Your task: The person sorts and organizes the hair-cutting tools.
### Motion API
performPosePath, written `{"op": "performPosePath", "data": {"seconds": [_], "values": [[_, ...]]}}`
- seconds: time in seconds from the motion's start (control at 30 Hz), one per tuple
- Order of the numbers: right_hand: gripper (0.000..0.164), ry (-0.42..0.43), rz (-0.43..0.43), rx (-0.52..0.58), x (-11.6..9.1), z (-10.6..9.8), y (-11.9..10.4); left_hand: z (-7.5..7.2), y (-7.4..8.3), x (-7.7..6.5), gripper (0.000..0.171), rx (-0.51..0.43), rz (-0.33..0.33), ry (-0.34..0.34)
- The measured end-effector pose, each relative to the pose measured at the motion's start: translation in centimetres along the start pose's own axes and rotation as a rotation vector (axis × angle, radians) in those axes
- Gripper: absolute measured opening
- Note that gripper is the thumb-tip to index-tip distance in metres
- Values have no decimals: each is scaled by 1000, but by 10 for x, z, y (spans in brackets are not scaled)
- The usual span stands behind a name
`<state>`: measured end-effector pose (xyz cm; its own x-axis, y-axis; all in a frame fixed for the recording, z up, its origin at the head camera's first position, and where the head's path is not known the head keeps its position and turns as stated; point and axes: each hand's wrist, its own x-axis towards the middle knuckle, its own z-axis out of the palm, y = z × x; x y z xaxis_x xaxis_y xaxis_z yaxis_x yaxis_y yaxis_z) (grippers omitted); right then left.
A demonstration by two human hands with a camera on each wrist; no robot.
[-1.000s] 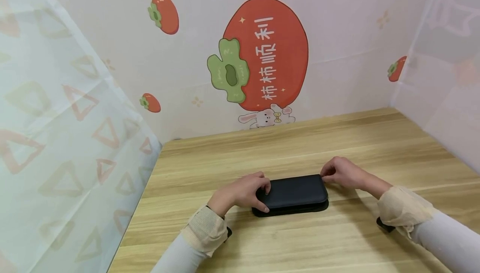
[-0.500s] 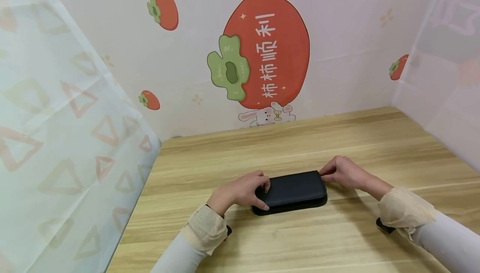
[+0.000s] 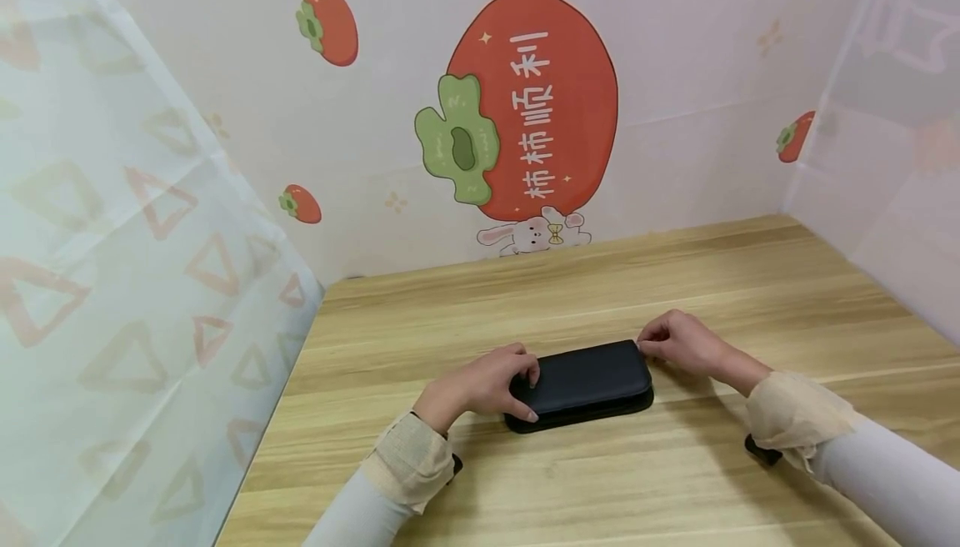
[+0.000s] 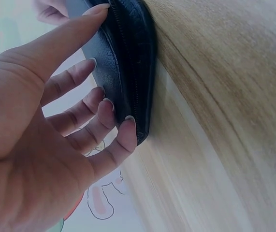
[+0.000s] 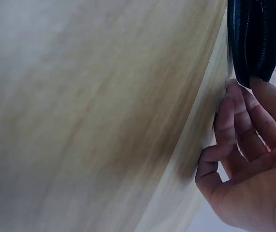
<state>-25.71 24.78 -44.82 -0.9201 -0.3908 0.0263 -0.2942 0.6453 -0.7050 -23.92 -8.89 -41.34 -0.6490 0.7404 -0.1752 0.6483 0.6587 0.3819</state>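
A black zip-around wallet (image 3: 592,376) lies flat on the wooden table, its long side running left to right. My left hand (image 3: 483,380) holds its left end, thumb on the near edge and fingers bent over the top and far side. In the left wrist view, the thumb lies by the zipper teeth (image 4: 123,38). At the far right corner, my right hand (image 3: 686,343) pinches the wallet's end between thumb and fingers. The two zipper rows (image 5: 246,34) stand apart there in the right wrist view. Whether a zipper pull is between those fingertips cannot be seen.
Light wood-grain table (image 3: 570,489) surrounds the wallet. A patterned cloth (image 3: 375,113) with persimmon drawings hangs behind the table's back edge, and more cloth (image 3: 150,280) closes off the left side. Both wrists carry tan wraps (image 3: 412,459) with small black devices.
The wallet's right end has shifted slightly away from me and to the left, with my right hand following it. My left hand keeps its hold in nearly the same place.
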Motion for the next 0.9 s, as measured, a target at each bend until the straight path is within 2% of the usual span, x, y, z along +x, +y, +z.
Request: {"op": "performPosePath", "data": {"seconds": [0.17, 0.4, 0.57, 0.67, 0.8, 0.9], "values": [[22, -6, 37, -18, 4, 0, -1, 2, -1, 1, 37, 20, 14, 3], [23, -47, 118, -26, 9, -2, -10, 3, -2, 2, 37, 10, 8, 0], [15, -41, 93, -5, 8, -2, -10, 3, -2, 2, 37, 7, 0, -1], [9, -6, 57, 26, 7, -2, -7, 4, -1, 2, 37, 3, 1, -6], [12, 37, 27, 44, 6, -3, -4, 2, -1, 2, 37, -9, -8, -6], [16, 14, 31, 61, 5, -4, -2, 0, -1, 1, 37, -14, -15, -8]]}}
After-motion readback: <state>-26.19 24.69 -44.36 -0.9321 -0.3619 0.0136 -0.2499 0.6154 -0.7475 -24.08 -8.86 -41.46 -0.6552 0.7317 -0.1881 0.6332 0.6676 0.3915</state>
